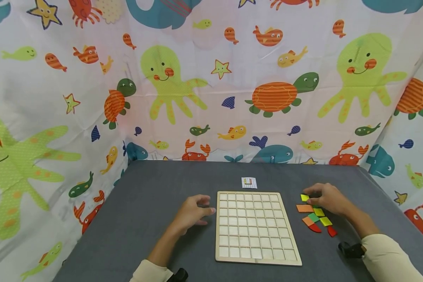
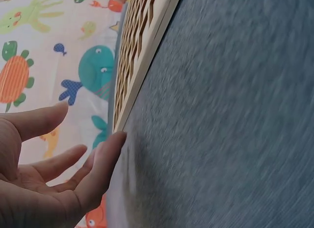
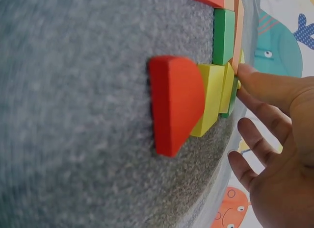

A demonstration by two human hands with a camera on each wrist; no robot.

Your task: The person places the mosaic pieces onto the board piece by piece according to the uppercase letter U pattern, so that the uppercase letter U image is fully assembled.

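1. The yellow piece (image 1: 304, 197) lies right of the grid board (image 1: 251, 222), near its far right corner. In the right wrist view, nearer blocks and the thumb hide most of it.
2. The right hand (image 1: 327, 197), also right of the board, pinches this piece between thumb and forefinger; its other fingers are loosely bent. Whether the piece is off the desk (image 1: 155, 196) is hard to make out.
3. Right of the board are also two orange pieces (image 1: 304, 208), two more yellow squares (image 1: 319, 212), two green pieces (image 1: 313, 217) and two curved-edged red pieces (image 1: 315, 228). The right hand partly covers one green piece.
4. The left hand (image 1: 194, 210) is just beside the board's left edge, fingers relaxed, parted and holding nothing; whether a fingertip touches the rim I cannot tell.
5. Just beyond the board's far edge is a small card (image 1: 249, 183); its coloured pattern is too small to read surely.
6. Farther behind the board hangs a sea-animal cloth (image 1: 232, 92), its topmost whales cut off.
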